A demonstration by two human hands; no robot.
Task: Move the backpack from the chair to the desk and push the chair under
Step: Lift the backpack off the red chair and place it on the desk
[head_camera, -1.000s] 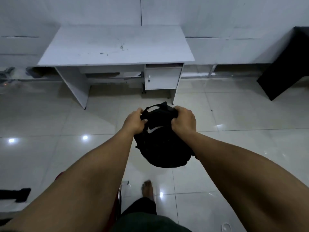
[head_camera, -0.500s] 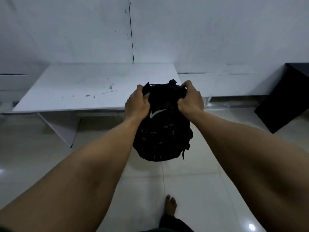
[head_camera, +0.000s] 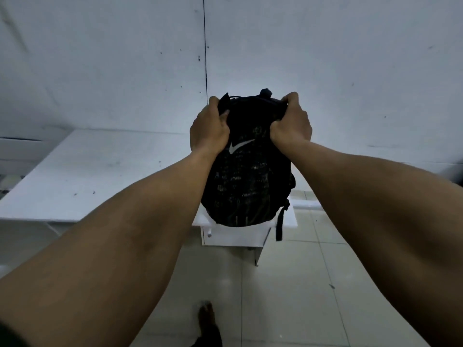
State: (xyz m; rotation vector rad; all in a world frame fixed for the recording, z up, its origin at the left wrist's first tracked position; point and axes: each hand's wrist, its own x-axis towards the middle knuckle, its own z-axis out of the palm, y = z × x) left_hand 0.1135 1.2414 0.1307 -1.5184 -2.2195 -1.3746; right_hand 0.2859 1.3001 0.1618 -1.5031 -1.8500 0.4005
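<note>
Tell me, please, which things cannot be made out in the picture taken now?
- Chair: not in the head view, so its place is unknown.
- Whether the backpack touches the desk: its bottom hides the contact.
- Desk's right end: covered by the backpack and the right hand.
- Left hand fingertips: tucked into the fabric.

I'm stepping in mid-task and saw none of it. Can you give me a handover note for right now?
Left hand and right hand: both shut on the top of the black backpack.
Backpack: held up over the right end of the white desk; whether its bottom touches the desktop cannot be told.
Done: backpack is off the chair and at the desk.
Left: set it down, let go, then push the chair under; the chair is out of view.
</note>
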